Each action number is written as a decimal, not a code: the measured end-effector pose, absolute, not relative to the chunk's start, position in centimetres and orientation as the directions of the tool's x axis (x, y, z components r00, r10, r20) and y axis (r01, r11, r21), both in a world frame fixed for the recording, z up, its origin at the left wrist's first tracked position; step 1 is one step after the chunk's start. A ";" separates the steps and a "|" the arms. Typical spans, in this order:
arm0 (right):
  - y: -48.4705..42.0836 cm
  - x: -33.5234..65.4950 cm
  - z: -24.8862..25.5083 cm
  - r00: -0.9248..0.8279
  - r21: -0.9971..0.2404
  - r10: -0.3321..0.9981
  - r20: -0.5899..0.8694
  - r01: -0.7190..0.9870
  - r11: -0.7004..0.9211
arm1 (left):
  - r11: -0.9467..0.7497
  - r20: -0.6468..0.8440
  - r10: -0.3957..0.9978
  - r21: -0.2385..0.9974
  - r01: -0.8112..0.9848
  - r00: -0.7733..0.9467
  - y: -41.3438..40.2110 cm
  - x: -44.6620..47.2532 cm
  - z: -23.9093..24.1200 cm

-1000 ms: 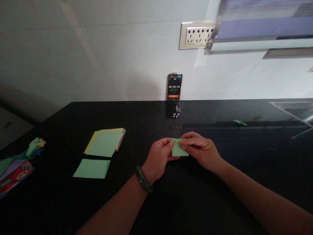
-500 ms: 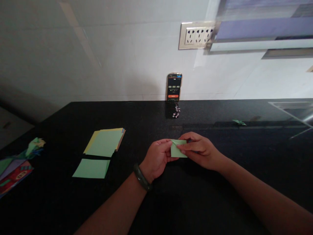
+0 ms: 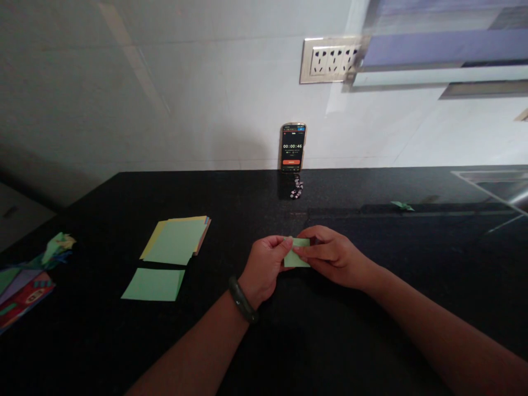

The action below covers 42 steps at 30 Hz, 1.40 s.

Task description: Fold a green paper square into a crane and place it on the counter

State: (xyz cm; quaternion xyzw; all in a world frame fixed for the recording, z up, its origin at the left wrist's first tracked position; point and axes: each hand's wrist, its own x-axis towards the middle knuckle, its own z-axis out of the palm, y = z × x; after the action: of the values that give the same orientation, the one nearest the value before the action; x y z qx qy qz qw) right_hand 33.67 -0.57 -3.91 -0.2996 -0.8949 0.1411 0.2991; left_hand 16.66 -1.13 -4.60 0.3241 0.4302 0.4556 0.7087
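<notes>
A small folded square of light green paper is held between both hands above the dark countertop. My left hand pinches its left side, the thumb lying on the upper left part. My right hand grips the right side, its thumb and fingertips pressed on the face of the paper. Part of the paper is hidden under the fingers. To the left lie a folded light green sheet and, just behind it, a stack of coloured paper topped with green.
A phone showing a timer leans against the tiled wall, its beaded strap on the counter. A small green folded paper piece lies at right, near a sink edge. Crumpled paper and a red packet lie far left.
Both hands have shifted slightly on the paper. The left thumb and right fingertips now lie closer together over its upper left part, covering the diagonal fold seen there before.
</notes>
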 end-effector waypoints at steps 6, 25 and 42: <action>-0.6 33.6 -4.2 -0.657 -0.361 0.606 0.449 0.487 0.795 | 0.405 -0.362 0.914 0.840 -0.360 0.184 -1.0 16.7 -4.4; -0.7 31.8 -4.6 -0.191 -0.874 0.969 0.155 0.431 0.225 | 0.377 -0.348 0.926 0.864 -0.333 0.146 -1.2 16.7 -4.2; -0.6 31.7 -4.5 -0.326 -0.987 0.937 -0.126 0.135 -0.086 | 0.273 -0.270 0.961 0.900 -0.338 0.058 -1.2 16.9 -4.7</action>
State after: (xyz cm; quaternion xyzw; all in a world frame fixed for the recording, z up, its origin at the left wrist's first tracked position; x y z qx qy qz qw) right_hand 31.68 -0.56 -4.47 -0.4632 -0.5783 0.5733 0.3499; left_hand 16.87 -1.19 -4.66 0.3330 0.4676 0.5024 0.6466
